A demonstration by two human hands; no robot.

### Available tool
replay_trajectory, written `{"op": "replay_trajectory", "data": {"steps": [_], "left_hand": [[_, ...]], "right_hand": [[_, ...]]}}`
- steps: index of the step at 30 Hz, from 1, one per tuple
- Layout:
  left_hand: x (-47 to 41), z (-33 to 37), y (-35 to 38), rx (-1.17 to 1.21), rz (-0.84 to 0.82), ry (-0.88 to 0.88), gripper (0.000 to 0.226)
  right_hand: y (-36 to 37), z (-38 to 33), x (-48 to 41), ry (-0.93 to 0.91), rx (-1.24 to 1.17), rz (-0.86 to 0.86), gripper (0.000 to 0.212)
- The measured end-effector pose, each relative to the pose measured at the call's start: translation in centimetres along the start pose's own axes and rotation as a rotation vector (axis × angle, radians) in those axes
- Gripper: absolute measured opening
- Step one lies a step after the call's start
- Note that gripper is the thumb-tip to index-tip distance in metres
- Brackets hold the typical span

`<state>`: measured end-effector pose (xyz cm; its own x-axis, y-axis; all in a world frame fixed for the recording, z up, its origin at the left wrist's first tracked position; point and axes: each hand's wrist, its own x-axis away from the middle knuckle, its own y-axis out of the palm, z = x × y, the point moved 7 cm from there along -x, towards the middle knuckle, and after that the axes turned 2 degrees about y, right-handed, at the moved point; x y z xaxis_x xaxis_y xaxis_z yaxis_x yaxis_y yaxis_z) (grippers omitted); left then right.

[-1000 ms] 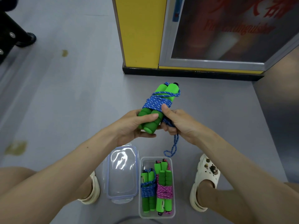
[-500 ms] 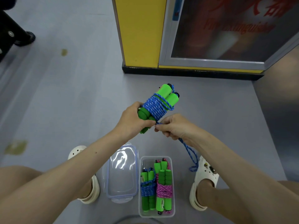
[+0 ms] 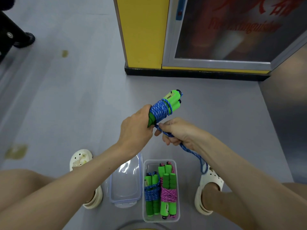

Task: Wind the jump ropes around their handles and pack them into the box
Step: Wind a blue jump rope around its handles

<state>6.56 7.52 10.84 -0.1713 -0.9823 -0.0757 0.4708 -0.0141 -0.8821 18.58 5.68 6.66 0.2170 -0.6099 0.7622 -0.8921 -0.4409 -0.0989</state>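
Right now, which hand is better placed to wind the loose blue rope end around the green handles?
The right hand: it holds the loose blue rope close under the coil. The left hand grips the green handles, so it should only steady them.

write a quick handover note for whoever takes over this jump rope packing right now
Left hand grips the green foam handles of the blue braided jump rope.
Right hand holds its loose tail, which hangs down toward the white right shoe.
Done: rope mostly coiled round the handles; one blue-roped bundle and one pink-roped bundle lie in the clear plastic box, its clear lid beside it.
Left: wind the tail, tuck it, pack the bundle.
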Motion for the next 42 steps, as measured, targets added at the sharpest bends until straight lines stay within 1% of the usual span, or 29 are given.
{"op": "replay_trajectory", "data": {"steps": [3, 6, 10, 12, 15, 18, 21, 23, 25, 26, 27, 29, 30, 32, 34, 36, 37, 40, 42], "left_hand": [[0.2, 0.5, 0.0, -0.081, 0.017, 0.055, 0.043], [0.6, 1.1, 0.6, -0.167, -0.021, 0.127, 0.057], [0.7, 1.3, 0.7, -0.237, 0.007, 0.182, 0.070], [0.5, 1.3, 0.5, -0.240, 0.027, 0.199, 0.070], [0.2, 1.3, 0.3, -0.272, 0.040, 0.242, 0.070], [0.4, 1.6, 0.9, -0.245, 0.060, 0.347, 0.068], [1.0, 2.1, 1.8, -0.200, 0.038, 0.395, 0.073], [1.2, 2.3, 2.4, -0.110, -0.046, 0.396, 0.077], [1.0, 2.3, 2.7, 0.099, -0.177, 0.305, 0.079], [0.9, 2.1, 2.9, 0.234, -0.264, 0.225, 0.080], [0.8, 1.9, 2.8, 0.371, -0.312, 0.140, 0.079], [0.2, 1.1, 2.3, 0.603, -0.304, -0.042, 0.075], [-0.2, 0.5, 2.0, 0.669, -0.276, -0.127, 0.076], [-0.6, -0.6, 1.5, 0.725, -0.277, -0.258, 0.079], [-0.4, -0.9, 1.8, 0.810, -0.414, -0.328, 0.074], [0.2, -0.7, 2.3, 0.881, -0.566, -0.340, 0.071], [0.4, -0.8, 2.5, 0.884, -0.593, -0.344, 0.071], [0.6, -1.3, 2.8, 0.850, -0.553, -0.380, 0.065], [0.5, -1.4, 2.7, 0.815, -0.519, -0.380, 0.058]], "right_hand": [[0.0, -0.6, 0.0, -0.055, 0.014, -0.002, 0.028], [0.6, -0.9, 0.1, -0.097, 0.022, -0.035, 0.022], [1.1, -0.9, 0.2, -0.126, -0.072, -0.076, 0.024], [1.0, -1.0, 0.3, -0.132, -0.124, -0.093, 0.028], [0.8, -0.8, 0.2, -0.113, -0.168, -0.078, 0.047], [0.9, 0.0, -0.2, -0.082, -0.208, -0.043, 0.062], [0.2, 0.3, -0.4, -0.091, -0.248, 0.031, 0.062], [-0.4, 0.3, -0.3, -0.111, -0.279, 0.069, 0.057], [-0.8, 0.2, -0.2, -0.125, -0.313, 0.082, 0.051], [-0.9, 0.2, -0.3, -0.128, -0.329, 0.079, 0.050], [-0.9, 0.1, -0.3, -0.129, -0.342, 0.074, 0.050], [-1.1, -0.1, -0.3, -0.142, -0.332, 0.066, 0.048], [-1.1, -0.3, -0.3, -0.152, -0.302, 0.060, 0.047], [-1.0, -0.7, -0.1, -0.164, -0.239, 0.033, 0.043], [-0.7, -0.8, 0.0, -0.168, -0.234, -0.016, 0.043], [-0.5, -0.8, 0.0, -0.167, -0.240, -0.056, 0.046], [-0.5, -0.8, 0.1, -0.160, -0.221, -0.070, 0.047], [-0.4, -0.7, 0.3, -0.139, -0.145, -0.099, 0.048], [-0.5, -0.6, 0.2, -0.118, -0.135, -0.078, 0.048]]}}
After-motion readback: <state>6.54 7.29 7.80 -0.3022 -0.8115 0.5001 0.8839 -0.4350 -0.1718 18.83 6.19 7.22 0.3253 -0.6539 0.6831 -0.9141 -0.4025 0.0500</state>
